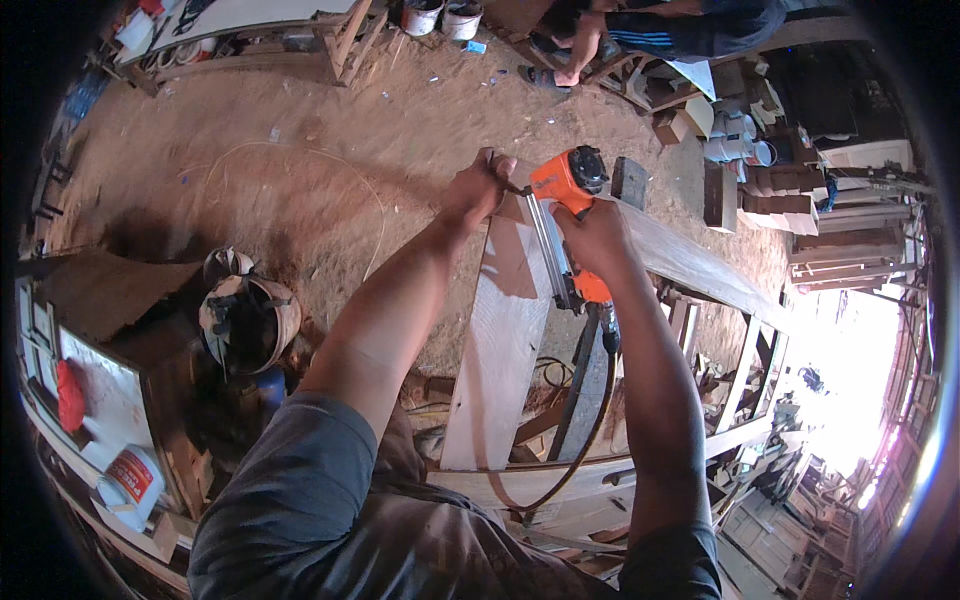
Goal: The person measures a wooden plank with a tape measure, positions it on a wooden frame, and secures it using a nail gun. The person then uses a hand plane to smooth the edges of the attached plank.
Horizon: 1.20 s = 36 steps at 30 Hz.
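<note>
My right hand (597, 238) is wrapped round the grip of an orange and black nail gun (565, 180). Its silver magazine slants back toward me, and its nose points left, close to my left hand (480, 187). That hand is closed at the far corner of a wooden frame, gripping the wood there; its fingertips are partly hidden. A wide pale plank (500, 365) runs from this corner back toward my body. From the gun's handle a dark air hose (600, 410) hangs down and curves across the near rail (575, 487).
A long rail (680, 262) of the frame stretches right. A small dark block (628, 183) lies on it. Left stands a bucket (250, 325) beside a cabinet (110, 380). Another person (680, 30) sits at the far right, near stacked wood and white buckets (730, 145).
</note>
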Tool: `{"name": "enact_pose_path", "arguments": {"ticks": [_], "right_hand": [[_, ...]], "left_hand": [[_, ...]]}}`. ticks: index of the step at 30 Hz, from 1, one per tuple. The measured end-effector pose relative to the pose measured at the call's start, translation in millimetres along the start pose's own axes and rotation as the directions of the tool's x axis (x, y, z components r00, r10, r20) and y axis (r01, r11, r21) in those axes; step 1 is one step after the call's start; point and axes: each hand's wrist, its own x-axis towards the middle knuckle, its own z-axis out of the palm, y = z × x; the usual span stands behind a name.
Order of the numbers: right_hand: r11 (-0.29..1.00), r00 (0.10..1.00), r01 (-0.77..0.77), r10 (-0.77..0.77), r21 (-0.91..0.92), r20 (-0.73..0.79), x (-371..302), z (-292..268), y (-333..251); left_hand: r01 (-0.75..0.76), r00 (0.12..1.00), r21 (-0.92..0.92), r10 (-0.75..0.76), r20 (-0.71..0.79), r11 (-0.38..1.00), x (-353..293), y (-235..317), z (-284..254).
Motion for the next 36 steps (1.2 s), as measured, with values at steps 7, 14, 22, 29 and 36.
{"name": "enact_pose_path", "arguments": {"ticks": [7, 14, 22, 29, 36], "right_hand": [[0.973, 0.978, -0.206, 0.201, 0.103, 0.049, -16.7, -29.0, 13.4], [0.975, 0.984, -0.174, 0.177, 0.139, -0.004, -43.0, -13.6, 26.0], [0.973, 0.982, -0.191, 0.191, 0.129, 0.008, -46.8, -8.3, 13.2], [0.984, 0.986, -0.166, 0.167, 0.058, -0.020, -44.3, -4.5, 22.8], [0.999, 0.994, -0.026, 0.023, -0.025, -0.106, -48.4, -2.9, 15.5]], "left_hand": [[0.037, 0.996, -0.013, -0.038, -0.080, 0.999, 0.2, 1.8, -0.8], [0.079, 0.996, 0.047, -0.077, -0.042, 0.996, -8.1, 12.4, -5.7], [0.049, 0.996, 0.057, -0.045, -0.070, 0.997, -2.1, 1.6, -2.0], [0.058, 0.995, 0.086, -0.050, -0.086, 0.995, -1.7, 1.5, 1.1], [0.052, 0.998, 0.067, -0.050, -0.046, 0.996, -2.7, 3.9, -4.4]]}}
